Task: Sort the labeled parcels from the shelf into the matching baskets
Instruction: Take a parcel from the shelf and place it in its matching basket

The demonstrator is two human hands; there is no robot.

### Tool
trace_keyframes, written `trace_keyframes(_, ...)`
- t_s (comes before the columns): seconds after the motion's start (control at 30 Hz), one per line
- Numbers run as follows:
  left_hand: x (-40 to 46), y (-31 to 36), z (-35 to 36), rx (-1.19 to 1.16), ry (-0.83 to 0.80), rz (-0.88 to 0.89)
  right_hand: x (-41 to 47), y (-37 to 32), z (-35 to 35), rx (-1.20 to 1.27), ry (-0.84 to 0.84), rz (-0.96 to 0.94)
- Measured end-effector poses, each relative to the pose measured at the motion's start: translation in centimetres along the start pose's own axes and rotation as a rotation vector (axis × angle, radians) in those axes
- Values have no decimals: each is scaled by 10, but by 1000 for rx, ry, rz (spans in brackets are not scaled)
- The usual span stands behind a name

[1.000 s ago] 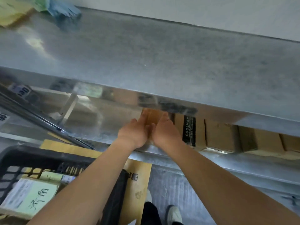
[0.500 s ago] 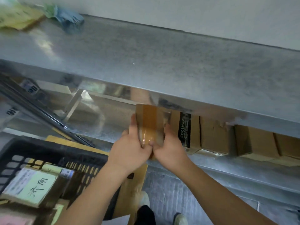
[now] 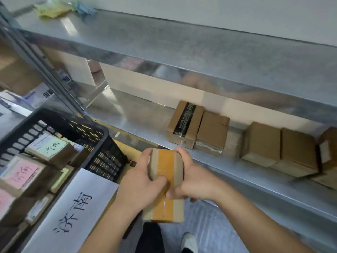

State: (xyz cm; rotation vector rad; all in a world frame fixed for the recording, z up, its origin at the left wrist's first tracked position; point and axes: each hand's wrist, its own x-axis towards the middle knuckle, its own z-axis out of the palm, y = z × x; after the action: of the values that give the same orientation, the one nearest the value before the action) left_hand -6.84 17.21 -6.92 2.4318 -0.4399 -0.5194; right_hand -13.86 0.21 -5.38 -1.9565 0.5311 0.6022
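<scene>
A small cardboard parcel (image 3: 166,167) sealed with a strip of orange-brown tape is held in front of the metal shelf (image 3: 237,172), clear of its front edge. My left hand (image 3: 140,187) grips its left side and my right hand (image 3: 193,179) grips its right side. No label shows on the face turned up. A black plastic basket (image 3: 102,136) stands at the lower left, holding several parcels with green and pink labels. A white sign (image 3: 73,212) with handwritten characters hangs on its front rim.
Several brown boxes stand in a row on the lower shelf, among them one with black tape (image 3: 185,123). The upper shelf (image 3: 200,44) carries yellow and blue packets at its far left end. A slanted metal post (image 3: 45,70) runs beside the basket. My shoes show below.
Both hands have pulled the taped parcel out of the lower shelf and down toward me. The view has tilted down, showing more of the basket and its sign.
</scene>
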Motion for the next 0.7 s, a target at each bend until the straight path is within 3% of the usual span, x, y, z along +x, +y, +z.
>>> trace_keyframes(0.2, -53, 9, 6, -15, 92, 57, -47, 10, 18, 115, 102, -89)
trace_keyframes(0.47, -103, 5, -10, 93, 239, 147, -78, 10, 66, -167, 363, -246)
trace_keyframes(0.7, -168, -42, -32, 121, 237, 140, -125, -15, 113, -167, 272, -281)
